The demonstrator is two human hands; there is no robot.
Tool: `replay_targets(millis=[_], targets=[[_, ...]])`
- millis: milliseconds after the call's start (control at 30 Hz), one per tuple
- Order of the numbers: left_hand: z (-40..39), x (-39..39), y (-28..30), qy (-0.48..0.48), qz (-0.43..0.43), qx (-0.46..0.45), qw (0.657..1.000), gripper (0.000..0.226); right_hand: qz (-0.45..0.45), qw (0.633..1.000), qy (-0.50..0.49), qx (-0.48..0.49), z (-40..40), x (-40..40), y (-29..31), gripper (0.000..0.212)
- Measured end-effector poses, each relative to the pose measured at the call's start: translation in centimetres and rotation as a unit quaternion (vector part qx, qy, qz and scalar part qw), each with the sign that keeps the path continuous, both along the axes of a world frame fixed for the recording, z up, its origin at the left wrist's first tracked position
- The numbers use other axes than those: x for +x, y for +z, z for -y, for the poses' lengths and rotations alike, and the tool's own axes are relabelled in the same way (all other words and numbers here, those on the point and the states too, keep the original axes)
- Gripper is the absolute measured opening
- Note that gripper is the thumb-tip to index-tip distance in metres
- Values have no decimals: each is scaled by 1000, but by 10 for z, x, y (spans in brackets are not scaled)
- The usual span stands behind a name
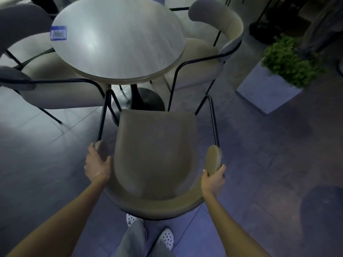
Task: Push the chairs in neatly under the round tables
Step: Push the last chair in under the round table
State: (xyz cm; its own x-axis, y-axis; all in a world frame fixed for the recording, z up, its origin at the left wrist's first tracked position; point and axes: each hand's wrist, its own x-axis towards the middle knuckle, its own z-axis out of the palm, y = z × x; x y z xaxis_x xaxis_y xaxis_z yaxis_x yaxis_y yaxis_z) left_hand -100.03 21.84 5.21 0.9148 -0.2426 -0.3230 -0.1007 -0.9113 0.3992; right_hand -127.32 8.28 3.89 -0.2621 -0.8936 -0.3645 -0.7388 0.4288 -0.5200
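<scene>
The left hand (97, 164) and right hand (213, 179) wrap their fingers round the near chair's (156, 151) armrests, its seat short of the round surface (118, 38).

Nothing readable from my feed, honestly

The only thing I can spot that looks like it carries print is a small blue card (58, 33) lying near the left edge of the round worktop (118, 38). It has a pale patch in the middle that might be a code or a label, but it's way too blurry for me to make out any letters or numbers.
</scene>
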Motion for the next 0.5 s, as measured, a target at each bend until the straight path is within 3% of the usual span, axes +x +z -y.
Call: replay_targets(millis=[133, 500], targets=[[2, -3, 4, 26, -3, -5, 1000, 55, -2, 1000, 4, 2, 2, 0, 1, 51], [28, -24, 3, 74, -20, -34, 996, 52, -16, 999, 49, -16, 54, -4, 4, 50]])
